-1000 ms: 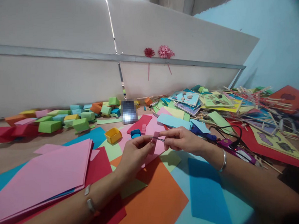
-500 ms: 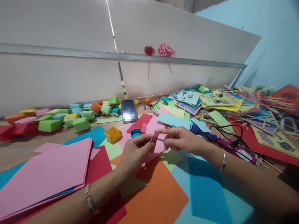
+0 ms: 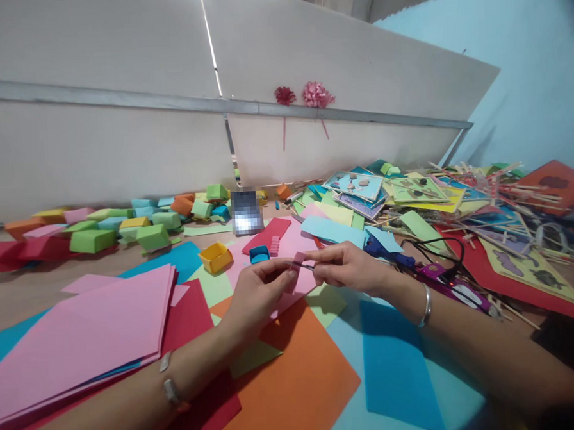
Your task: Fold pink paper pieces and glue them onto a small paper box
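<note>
Two hands have scarcely shifted: the left hand (image 3: 258, 290) pinches a small pink strip (image 3: 299, 257) right of the blue box (image 3: 259, 255), the right hand (image 3: 350, 267) clamps a slim tool (image 3: 307, 266) across it; progress looks slight.

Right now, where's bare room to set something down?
Bare brown tabletop shows between the red boxes and the pink stack. The orange sheet, between red paper and light-blue paper, offers room. Right side is crowded: sticks, picture cards.
</note>
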The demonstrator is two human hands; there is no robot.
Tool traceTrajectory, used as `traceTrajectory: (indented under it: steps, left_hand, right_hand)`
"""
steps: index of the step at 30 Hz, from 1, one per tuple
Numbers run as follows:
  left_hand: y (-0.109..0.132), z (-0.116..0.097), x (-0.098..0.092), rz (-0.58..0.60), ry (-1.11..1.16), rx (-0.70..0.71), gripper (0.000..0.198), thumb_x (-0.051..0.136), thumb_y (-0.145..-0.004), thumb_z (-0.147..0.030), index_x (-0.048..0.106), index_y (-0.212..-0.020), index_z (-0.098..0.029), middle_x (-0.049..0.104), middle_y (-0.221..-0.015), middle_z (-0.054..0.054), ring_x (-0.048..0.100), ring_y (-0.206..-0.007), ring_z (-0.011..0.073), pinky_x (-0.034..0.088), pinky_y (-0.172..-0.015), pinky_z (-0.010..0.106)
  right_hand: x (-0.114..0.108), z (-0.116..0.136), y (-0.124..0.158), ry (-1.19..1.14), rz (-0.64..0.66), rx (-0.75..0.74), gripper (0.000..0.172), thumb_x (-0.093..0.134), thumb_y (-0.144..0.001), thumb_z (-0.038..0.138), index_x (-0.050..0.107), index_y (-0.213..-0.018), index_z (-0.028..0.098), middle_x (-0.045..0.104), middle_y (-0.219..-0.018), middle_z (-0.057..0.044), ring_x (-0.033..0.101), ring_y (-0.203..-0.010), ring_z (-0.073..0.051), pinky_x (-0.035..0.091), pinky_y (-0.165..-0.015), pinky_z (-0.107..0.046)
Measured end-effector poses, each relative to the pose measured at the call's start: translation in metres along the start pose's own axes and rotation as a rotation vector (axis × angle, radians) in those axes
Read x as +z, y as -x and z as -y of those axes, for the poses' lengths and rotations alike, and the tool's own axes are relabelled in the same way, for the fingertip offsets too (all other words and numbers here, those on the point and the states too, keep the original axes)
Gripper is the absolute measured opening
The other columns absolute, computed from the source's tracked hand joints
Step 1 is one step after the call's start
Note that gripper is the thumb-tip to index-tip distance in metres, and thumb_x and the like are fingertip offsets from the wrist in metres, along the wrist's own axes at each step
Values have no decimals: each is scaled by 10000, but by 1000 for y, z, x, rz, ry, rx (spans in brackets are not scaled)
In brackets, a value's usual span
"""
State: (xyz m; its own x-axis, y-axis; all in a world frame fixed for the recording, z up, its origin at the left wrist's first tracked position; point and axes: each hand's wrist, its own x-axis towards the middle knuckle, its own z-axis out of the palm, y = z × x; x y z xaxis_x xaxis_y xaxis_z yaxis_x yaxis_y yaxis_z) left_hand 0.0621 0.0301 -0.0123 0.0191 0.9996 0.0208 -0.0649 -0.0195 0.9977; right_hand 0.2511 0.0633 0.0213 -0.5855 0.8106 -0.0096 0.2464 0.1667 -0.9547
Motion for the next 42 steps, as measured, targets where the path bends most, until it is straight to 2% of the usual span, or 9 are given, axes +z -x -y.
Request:
traceTrajectory:
  steps: [7,12,17,21,25,29,35,39,42]
  left_hand:
    - [-1,1,-2,27,16,-52,317,749,-672,-394,753,-872,-148,504,-544,-40,386,-503,82,290,-473,212]
    - [-1,2,-4,99,18,-105,368,764,-672,-428,736,-894,-136,493,-596,-33,365,-513,72,263,-467,197]
    - [1,-2,-3,113,8,-98,385,778,-658,-447,741,-864,-124,452,-564,-48,331,-507,63,242,-456,190]
    - [0,1,-3,99,83,-117,352,805,-634,-407,753,-856,-140,454,-554,-59,324,-505,49,261,-462,175]
    - [-1,3,-3,98,220,-169,342,834,-600,-360,755,-874,-171,555,-669,-30,423,-558,55,363,-526,176]
    - [1,0,-2,111,303,-201,318,847,-571,-330,741,-832,-182,570,-733,-32,509,-610,72,451,-600,208]
    - [1,-2,0,90,97,-165,388,805,-636,-397,716,-920,-148,636,-735,5,572,-608,104,463,-563,217]
    - [0,2,0,81,89,-121,415,795,-645,-444,699,-908,-138,615,-652,-14,560,-582,111,521,-653,292]
    - [-1,3,-1,44,120,-95,468,811,-626,-435,693,-970,-141,614,-680,-22,538,-581,103,508,-635,285]
  right_hand:
    - [1,-1,0,27,-13,-34,447,566,-794,173,671,-1228,150,486,-605,48,323,-521,-62,299,-510,-220]
    - [1,-3,0,118,-69,-97,417,552,-823,191,678,-1215,130,542,-643,22,417,-584,-82,386,-567,-226]
    - [-2,-17,0,486,-117,-379,485,436,-813,43,680,-1214,168,634,-754,-14,546,-720,-114,459,-695,-251]
    - [1,-30,-3,780,-214,-589,467,414,-870,35,663,-1242,168,632,-800,-50,550,-720,-135,459,-673,-255]
    - [9,-38,-4,1035,-381,-687,417,368,-964,111,683,-1222,198,575,-739,-49,492,-657,-144,403,-586,-247]
    - [16,-39,-4,1168,-459,-658,377,385,-1000,195,673,-1242,214,539,-686,-39,437,-637,-146,331,-546,-251]
    - [15,-39,-3,1052,-391,-630,406,379,-971,151,645,-1276,183,550,-722,-49,467,-649,-148,367,-556,-244]
    - [11,-37,-3,774,-303,-607,467,411,-876,59,647,-1264,171,606,-779,-53,536,-711,-152,453,-654,-265]
    - [11,-28,-3,498,-249,-478,517,432,-819,43,648,-1262,198,634,-751,-16,543,-694,-132,468,-693,-262]
